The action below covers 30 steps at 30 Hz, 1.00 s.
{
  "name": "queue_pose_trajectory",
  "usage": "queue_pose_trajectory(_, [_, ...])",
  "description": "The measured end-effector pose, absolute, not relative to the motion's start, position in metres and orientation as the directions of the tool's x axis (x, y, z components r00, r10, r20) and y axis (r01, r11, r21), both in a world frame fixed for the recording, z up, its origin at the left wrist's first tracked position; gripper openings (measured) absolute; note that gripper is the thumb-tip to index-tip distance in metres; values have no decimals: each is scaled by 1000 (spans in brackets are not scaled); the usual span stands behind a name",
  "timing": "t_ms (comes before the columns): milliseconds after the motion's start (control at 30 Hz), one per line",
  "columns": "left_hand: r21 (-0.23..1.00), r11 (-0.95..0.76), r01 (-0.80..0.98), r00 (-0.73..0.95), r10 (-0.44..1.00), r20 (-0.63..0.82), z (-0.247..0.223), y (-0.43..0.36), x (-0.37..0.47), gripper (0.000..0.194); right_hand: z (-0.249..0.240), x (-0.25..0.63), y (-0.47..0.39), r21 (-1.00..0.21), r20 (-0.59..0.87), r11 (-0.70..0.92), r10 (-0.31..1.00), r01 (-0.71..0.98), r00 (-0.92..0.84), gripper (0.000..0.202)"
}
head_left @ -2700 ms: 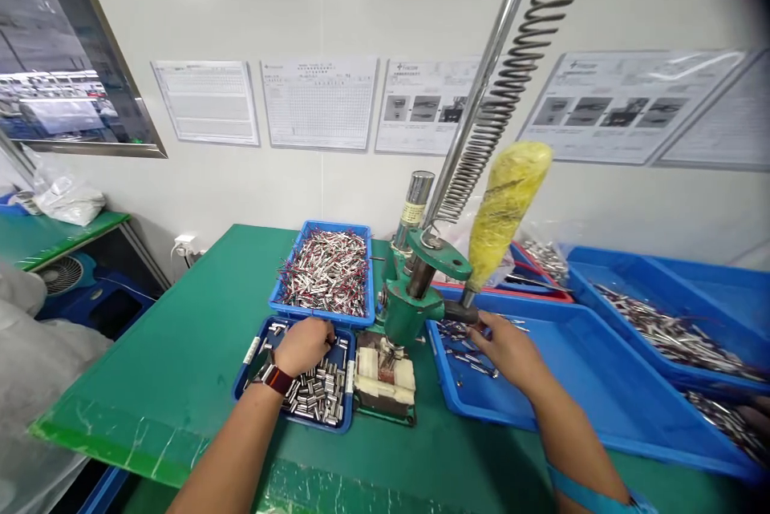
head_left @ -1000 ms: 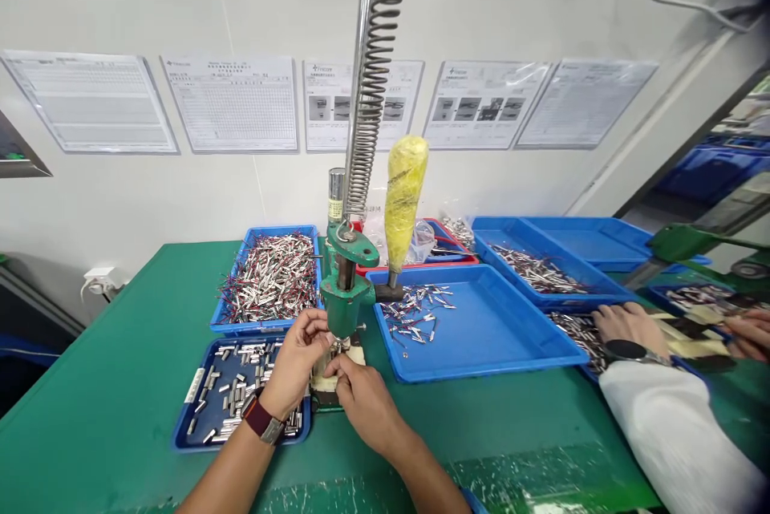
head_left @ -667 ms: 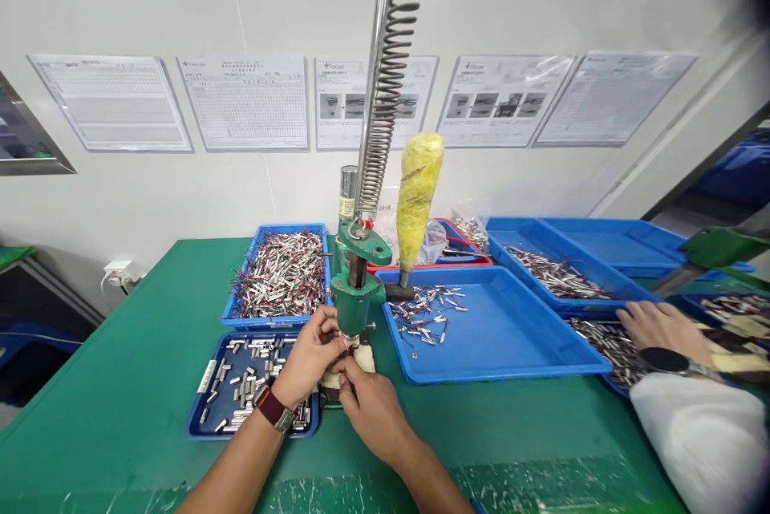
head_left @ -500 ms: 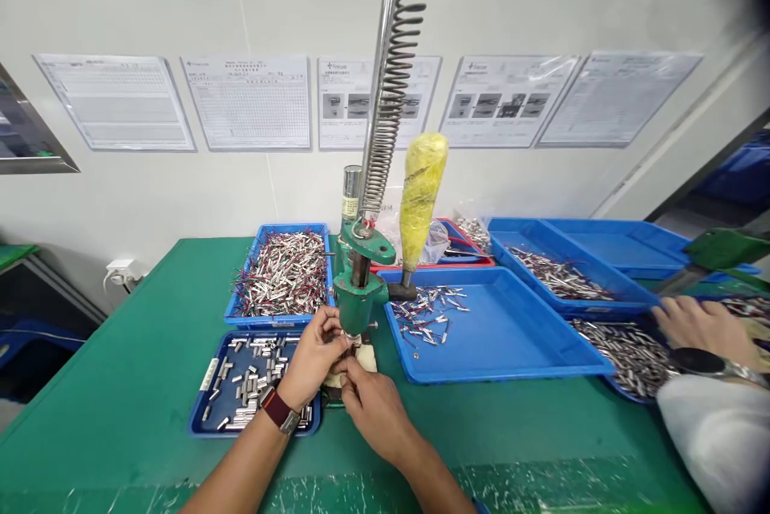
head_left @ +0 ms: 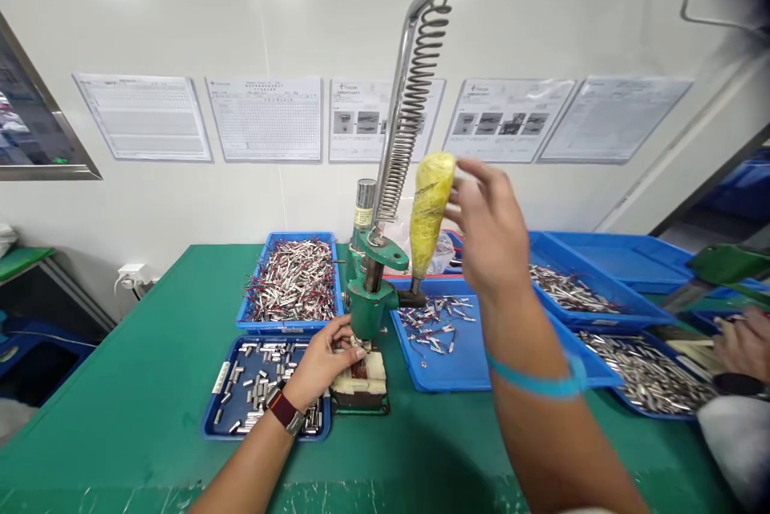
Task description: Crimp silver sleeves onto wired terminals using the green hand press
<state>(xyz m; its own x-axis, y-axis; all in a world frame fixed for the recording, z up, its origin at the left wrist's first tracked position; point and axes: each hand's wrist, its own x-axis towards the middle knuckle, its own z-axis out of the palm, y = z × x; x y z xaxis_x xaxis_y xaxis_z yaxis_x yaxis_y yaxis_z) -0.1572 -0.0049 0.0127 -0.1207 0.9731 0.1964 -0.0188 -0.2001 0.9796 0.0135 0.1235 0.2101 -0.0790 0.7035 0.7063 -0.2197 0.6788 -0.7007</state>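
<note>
A green hand press (head_left: 368, 305) with a tall spring stands mid-table. Under its ram, my left hand (head_left: 328, 358) pinches something too small to make out above the padded base (head_left: 373, 378). My right hand (head_left: 490, 229) is raised at the yellow wrapped lever handle (head_left: 431, 209), its fingers apart and curved around the right side of the handle's top. Left of the press, a dark blue tray (head_left: 208, 418) holds small metal cylinders, and the blue tray behind it (head_left: 241, 317) is heaped with metal parts on red and black wires.
Right of the press, a blue tray (head_left: 442, 378) holds a few wired parts. More blue trays (head_left: 638, 249) stand further right, one with metal pieces (head_left: 655, 378). A co-worker's hand (head_left: 746, 341) is at the right edge, near another green press (head_left: 722, 265). Papers hang on the wall.
My right hand has left the press base and risen to the yellow handle. My left hand stays under the ram. The co-worker's hand has moved right, and the view has shifted slightly.
</note>
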Motion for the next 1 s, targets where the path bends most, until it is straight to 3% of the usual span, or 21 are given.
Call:
queue_pose_trajectory(67, [986, -167, 11, -152, 974, 167, 12, -5, -158, 51, 248, 3, 135, -779, 618, 501, 715, -377, -328, 27])
queue_pose_trajectory(133, [988, -146, 42, -166, 975, 151, 14, -6, -159, 49, 257, 2, 122, -767, 620, 416, 674, -488, -402, 30])
queue_pose_trajectory(267, [984, -166, 65, -138, 975, 174, 18, -7, -158, 41, 237, 23, 61, -497, 851, 639, 490, -588, -187, 32])
queue_pose_trajectory(400, [984, -174, 44, -113, 977, 178, 17, -8, -157, 35, 214, 31, 58, -548, 814, 617, 548, -565, -191, 34])
queue_pose_trajectory(467, [986, -165, 35, -130, 977, 168, 15, -8, -158, 36, 188, 33, 88, -627, 773, 646, 585, -437, -245, 42])
queue_pose_trajectory(533, [987, -155, 39, -148, 976, 159, 13, -8, -158, 36, 146, 42, 126, -726, 660, 683, 662, -78, -354, 43])
queue_pose_trajectory(600, [985, -165, 42, -169, 971, 169, 12, -8, -156, 33, 98, 61, 161, -678, 396, 611, 772, 408, -498, 38])
queue_pose_trajectory(667, [981, -192, 41, -182, 963, 196, 12, -9, -151, 28, 56, 81, 184, -598, 210, 541, 818, 591, -536, 30])
queue_pose_trajectory(767, [973, -229, -11, -195, 955, 222, 12, -7, -143, 26, 19, 103, 198, -543, 74, 515, 816, 663, -573, 16])
queue_pose_trajectory(900, [971, -113, -212, -201, 977, 70, 21, 8, -156, 30, 6, 108, 197, -460, 4, 509, 820, 727, -572, 15])
queue_pose_trajectory(967, [976, -185, -118, -398, 909, 125, 31, 17, -178, 33, 2, 103, 194, -426, -17, 506, 825, 750, -566, 14])
queue_pose_trajectory(1000, [965, -257, 50, -536, 809, 243, 37, 19, -191, 36, 0, 100, 193, -414, -27, 503, 826, 759, -563, 14])
